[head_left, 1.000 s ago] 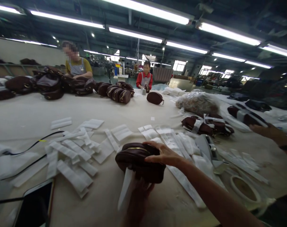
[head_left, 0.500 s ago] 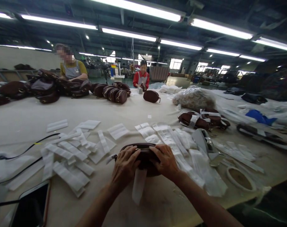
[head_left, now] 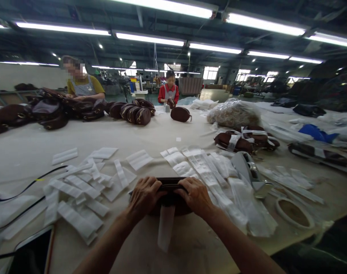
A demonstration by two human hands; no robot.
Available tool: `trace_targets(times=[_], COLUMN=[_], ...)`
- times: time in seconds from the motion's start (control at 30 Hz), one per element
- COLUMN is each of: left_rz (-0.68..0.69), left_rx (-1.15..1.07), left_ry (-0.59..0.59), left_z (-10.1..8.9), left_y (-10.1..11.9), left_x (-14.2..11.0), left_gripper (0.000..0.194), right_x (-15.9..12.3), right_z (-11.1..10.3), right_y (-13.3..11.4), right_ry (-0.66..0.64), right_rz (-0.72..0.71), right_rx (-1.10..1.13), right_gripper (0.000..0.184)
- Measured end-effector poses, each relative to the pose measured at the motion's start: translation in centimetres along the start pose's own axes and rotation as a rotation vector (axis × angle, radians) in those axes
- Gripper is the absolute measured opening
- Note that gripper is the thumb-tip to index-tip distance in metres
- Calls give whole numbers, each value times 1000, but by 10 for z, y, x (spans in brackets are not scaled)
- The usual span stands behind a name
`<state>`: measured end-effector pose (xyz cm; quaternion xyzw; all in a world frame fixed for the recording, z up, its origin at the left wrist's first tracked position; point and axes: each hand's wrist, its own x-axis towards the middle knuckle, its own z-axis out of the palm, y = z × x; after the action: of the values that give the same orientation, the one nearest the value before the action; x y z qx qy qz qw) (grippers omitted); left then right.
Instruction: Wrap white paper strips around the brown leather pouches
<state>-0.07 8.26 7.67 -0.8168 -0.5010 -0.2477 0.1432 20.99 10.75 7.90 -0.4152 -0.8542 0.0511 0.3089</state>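
A dark brown zippered pouch [head_left: 172,209] is on the table in front of me, in the head view. My left hand [head_left: 144,194] grips its upper edge on the left, thumb toward the middle. On the other side my right hand [head_left: 196,195] grips the same edge, fingers over the top and thumb below. Between the hands the rim stands up as a narrow dark band. A white strip [head_left: 165,228] hangs from the pouch toward me. White foam strips [head_left: 79,190] lie scattered to the left, and more white padding strips [head_left: 213,171] lie to the right.
A phone [head_left: 30,251] lies at lower left beside black cables. At right are a tape dispenser [head_left: 249,173] and a tape ring [head_left: 295,213]. Wrapped brown pouches [head_left: 233,141] sit behind them. Several finished pouches [head_left: 136,112] stand farther back, where two co-workers are at the table.
Both hands have drawn the pouch's upper edge up and pinched it, so the rim now stands straighter and the zipper no longer shows. The view has shifted slightly.
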Motion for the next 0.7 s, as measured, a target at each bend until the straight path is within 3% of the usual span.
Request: trace_targets(times=[0.13, 0.33, 0.5, 0.6, 0.7], left_rz=[-36, -85, -143, -163, -129], left_rx=[-7, -87, -79, -71, -53], left_ry=[14, 17, 60, 69, 53], left_z=[-1, 12, 19, 19, 13], left_y=[-5, -11, -9, -6, 1], left_x=[5, 4, -8, -8, -5], left_gripper=[21, 22, 25, 31, 21], right_x=[1, 15, 19, 18, 18], right_z=[4, -7, -20, -21, -20], right_y=[2, -4, -8, -7, -6], right_ry=[39, -78, -201, -197, -145], right_rz=[78, 246, 295, 297, 208], right_rx=[-2, -10, 1, 7, -57], right_gripper=[22, 38, 27, 21, 17])
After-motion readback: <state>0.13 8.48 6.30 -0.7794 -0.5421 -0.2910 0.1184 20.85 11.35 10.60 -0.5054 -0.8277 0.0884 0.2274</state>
